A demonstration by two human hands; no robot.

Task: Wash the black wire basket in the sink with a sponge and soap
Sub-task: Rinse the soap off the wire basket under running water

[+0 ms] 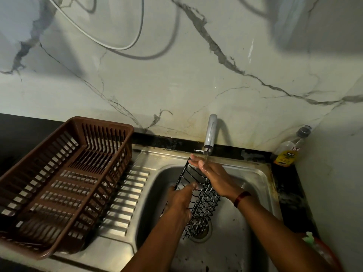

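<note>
A black wire basket (203, 205) stands tilted on end in the steel sink (253, 185), its lower end over the drain (202, 230). My left hand (180, 201) grips its left edge about halfway up. My right hand (211, 173) lies flat against its upper right side, fingers reaching the top corner. A thin stream of water runs from the chrome tap (209, 134) onto my right hand and the wires. No sponge shows in either hand.
A brown plastic dish rack (64, 179) sits on the ribbed drainboard (127, 201) to the left. A clear bottle with a yellow label (288, 152) stands in the right back corner. A green-topped item (310, 238) sits at the sink's right edge. A marble wall rises behind.
</note>
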